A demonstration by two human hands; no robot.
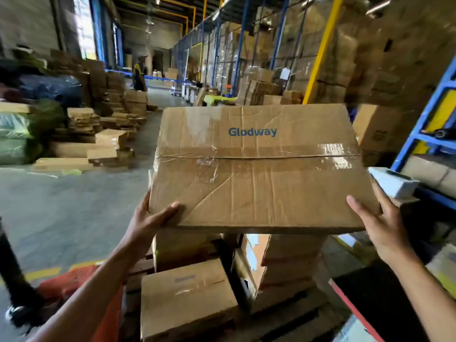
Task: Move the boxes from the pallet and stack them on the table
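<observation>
The large creased brown cardboard box (pixel 259 169) hides most of the brown box stack (pixel 283 262) under it and the fingers beneath its corners (thumbs alone show). The smaller taped box (pixel 185 299) carries blurred, unreadable print, and the frame cuts both forearms.

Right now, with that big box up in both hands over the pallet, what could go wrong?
1. The left hand and right hand grip only the near corners of the big box; its far end could dip.
2. The box hides what is ahead, and stacked cartons stand close on the right.
3. A small box and the pallet lie right below, so a foot could catch.
</observation>
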